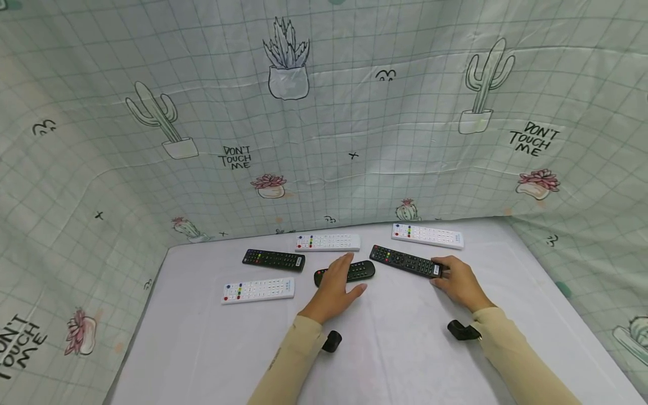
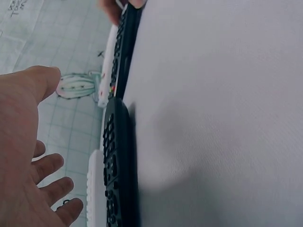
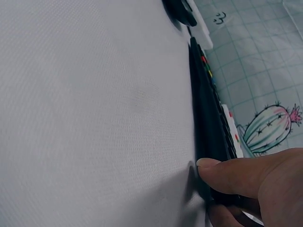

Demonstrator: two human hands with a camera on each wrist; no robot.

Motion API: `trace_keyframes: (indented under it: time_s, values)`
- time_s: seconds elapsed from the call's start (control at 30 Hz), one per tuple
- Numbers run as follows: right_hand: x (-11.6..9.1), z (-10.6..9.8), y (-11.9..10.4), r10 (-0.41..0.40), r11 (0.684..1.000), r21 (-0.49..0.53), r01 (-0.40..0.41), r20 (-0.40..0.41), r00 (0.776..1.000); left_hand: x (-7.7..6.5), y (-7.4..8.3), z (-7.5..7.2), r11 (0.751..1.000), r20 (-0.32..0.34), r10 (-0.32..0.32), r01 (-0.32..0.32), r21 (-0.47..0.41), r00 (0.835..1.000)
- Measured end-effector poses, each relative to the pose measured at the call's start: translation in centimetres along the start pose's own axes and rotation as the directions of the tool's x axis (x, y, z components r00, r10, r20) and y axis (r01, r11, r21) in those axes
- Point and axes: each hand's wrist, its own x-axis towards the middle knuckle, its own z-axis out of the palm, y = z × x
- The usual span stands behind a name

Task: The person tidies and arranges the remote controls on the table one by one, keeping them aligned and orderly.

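My right hand (image 1: 459,283) pinches the right end of a long black remote control (image 1: 402,261) with coloured buttons. In the right wrist view the thumb presses against the side of that remote, which lies along the table. Over a shorter black remote with rounded ends (image 1: 360,271), my left hand (image 1: 330,293) hovers with its fingers extended. The left wrist view shows a gap between this hand (image 2: 21,142) and the rounded remote (image 2: 120,165). In the head view the left fingers hide part of the rounded remote.
Behind the black remotes lie a white remote (image 1: 328,243) in the middle and another white remote (image 1: 427,235) to the right. At the left are a black remote (image 1: 273,260) and a white remote (image 1: 258,290). A cactus-print cloth (image 1: 324,135) hangs around the white table (image 1: 395,349).
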Motion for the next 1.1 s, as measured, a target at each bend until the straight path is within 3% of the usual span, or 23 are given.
trace_keyframes:
  time_s: [0.47,0.67,0.87,1.1]
  values:
    - [-1.3,-0.8,0.4,0.007,1.0,-0.005,-0.007,-0.002,1.0,1.5,1.3,1.1,0.992,0.019,-0.025,0.027,-0.123,0.999]
    - [-1.8,-1.3,0.7,-0.007,1.0,-0.013,0.007,-0.006,1.0,2.2,1.5,1.7,0.979,0.017,-0.048,0.051,-0.2,0.999]
    - [-2.3,-1.6,1.2,-0.012,1.0,-0.019,0.011,-0.013,1.0,2.6,1.8,2.1,0.962,0.013,-0.032,0.034,-0.27,0.999]
    - [-2.9,-1.9,1.7,-0.007,1.0,0.0,0.007,-0.005,1.0,2.9,2.5,2.6,0.941,0.051,-0.035,0.051,-0.335,0.998]
